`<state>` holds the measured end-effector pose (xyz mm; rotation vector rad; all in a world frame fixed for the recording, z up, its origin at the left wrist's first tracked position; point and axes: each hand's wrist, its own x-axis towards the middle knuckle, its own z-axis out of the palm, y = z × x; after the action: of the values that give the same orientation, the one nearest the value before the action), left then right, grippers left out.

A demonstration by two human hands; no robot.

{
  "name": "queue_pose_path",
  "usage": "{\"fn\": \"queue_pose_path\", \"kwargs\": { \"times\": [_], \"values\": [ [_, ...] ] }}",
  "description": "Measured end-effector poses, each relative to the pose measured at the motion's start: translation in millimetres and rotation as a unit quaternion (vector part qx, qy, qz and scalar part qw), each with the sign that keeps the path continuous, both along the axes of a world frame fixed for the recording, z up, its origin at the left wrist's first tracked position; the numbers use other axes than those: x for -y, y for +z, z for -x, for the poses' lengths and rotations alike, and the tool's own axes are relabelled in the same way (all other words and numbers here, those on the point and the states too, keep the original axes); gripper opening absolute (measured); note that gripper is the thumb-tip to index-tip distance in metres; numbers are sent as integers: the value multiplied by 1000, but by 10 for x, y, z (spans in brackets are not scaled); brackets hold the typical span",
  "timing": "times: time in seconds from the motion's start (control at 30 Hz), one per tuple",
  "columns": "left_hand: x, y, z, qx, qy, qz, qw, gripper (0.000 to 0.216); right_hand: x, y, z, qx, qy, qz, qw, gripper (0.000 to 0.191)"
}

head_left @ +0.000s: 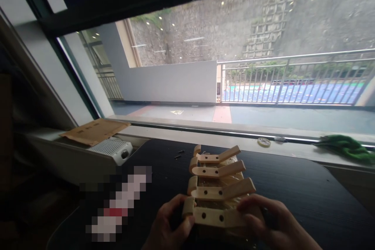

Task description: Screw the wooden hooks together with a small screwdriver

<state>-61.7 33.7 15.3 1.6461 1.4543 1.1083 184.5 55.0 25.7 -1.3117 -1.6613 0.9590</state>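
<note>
Several pale wooden coat hooks [219,170] lie in a row, each with two dark holes and a curled left end. Under them is a clear, shiny plastic-wrapped bundle [209,181], mostly hidden. My left hand [172,222] pinches the curled left end of the nearest wooden hook [212,216] between thumb and fingers. On the same hook's right end, my right hand [265,216] closes with thumb and fingers, covering that end. The other hooks lie just beyond, touching neither hand.
The black tabletop [293,191] carries two dark screws [179,154] and a pixelated item [120,207]. On the window sill are a tape roll [264,142] and a green cloth [345,148]. Cardboard [95,131] lies over a white vented box [113,150] at left.
</note>
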Motion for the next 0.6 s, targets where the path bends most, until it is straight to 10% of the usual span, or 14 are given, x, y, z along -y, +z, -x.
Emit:
{"fn": "queue_pose_path", "kwargs": {
  "times": [0.43,0.6],
  "values": [
    [75,-123,188,8,-2,22,1000,49,-11,86,1,-88,61,30,994,49],
    [61,-80,381,4,166,-37,985,36,-82,76,-179,-77,9,-25,997,51]
  ]
}}
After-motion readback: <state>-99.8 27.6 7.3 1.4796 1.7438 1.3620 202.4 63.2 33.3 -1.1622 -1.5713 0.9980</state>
